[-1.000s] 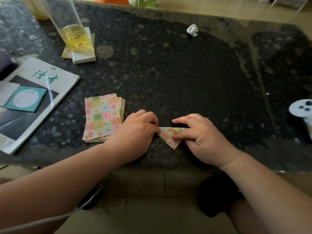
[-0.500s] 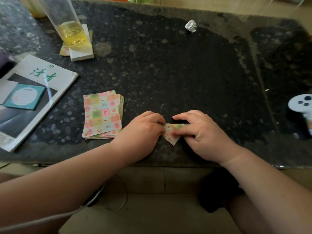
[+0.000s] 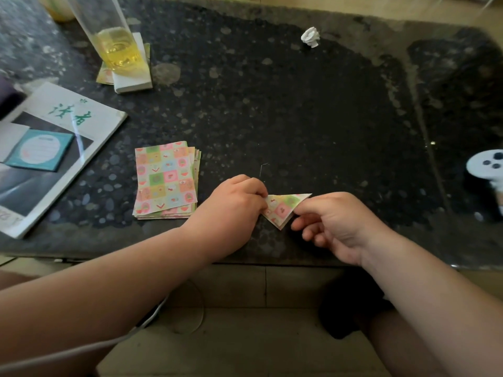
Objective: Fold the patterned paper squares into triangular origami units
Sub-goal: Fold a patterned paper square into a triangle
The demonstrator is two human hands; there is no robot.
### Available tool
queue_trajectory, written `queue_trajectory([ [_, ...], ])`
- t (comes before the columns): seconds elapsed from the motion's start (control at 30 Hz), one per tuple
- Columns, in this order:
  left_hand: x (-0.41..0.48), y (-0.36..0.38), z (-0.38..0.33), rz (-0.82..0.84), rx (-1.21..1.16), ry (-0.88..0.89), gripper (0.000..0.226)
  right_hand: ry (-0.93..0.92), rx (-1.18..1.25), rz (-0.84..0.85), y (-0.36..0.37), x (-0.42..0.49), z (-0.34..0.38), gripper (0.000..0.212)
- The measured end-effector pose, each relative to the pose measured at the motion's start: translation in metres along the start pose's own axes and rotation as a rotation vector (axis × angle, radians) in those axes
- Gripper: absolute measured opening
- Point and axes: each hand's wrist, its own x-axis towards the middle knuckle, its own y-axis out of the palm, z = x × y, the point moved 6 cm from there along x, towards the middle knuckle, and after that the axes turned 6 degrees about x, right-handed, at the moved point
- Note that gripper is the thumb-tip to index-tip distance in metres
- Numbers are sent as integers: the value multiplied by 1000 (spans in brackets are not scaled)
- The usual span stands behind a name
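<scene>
A folded patterned paper triangle [image 3: 284, 208] lies near the front edge of the dark stone table [image 3: 272, 104], its point toward me. My left hand [image 3: 231, 210] holds its left corner with curled fingers. My right hand [image 3: 332, 227] pinches the triangle's right side between thumb and fingertips, palm turned partly up. A stack of several patterned paper squares [image 3: 166, 180] lies flat just left of my left hand.
A magazine [image 3: 51, 148] with a teal note pad [image 3: 40, 149] lies at the left edge. A tall glass of yellow liquid [image 3: 114, 42] stands on a white block at the back left. A crumpled white scrap [image 3: 310, 36] sits far back. A white controller [image 3: 487, 164] is at the right.
My right hand has lifted off the top of the triangle and turned to its right side, uncovering most of the paper. My left hand has stayed at the left corner.
</scene>
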Motion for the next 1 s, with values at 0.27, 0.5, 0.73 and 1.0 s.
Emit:
queue_trajectory([
  [0.27,-2,1,-4,63,-35,-31,21,-52,-145,4,11,3,-4,19],
  [0.5,-7,2,-6,38,-43,-71,20,-77,-229,-3,12,2,0,22],
  [0.73,-7,3,-11,-9,-3,-2,20,-73,-206,8,14,-4,2,21],
  [1.0,-7,6,-13,23,-13,-22,20,-72,-198,-8,14,-2,0,15],
])
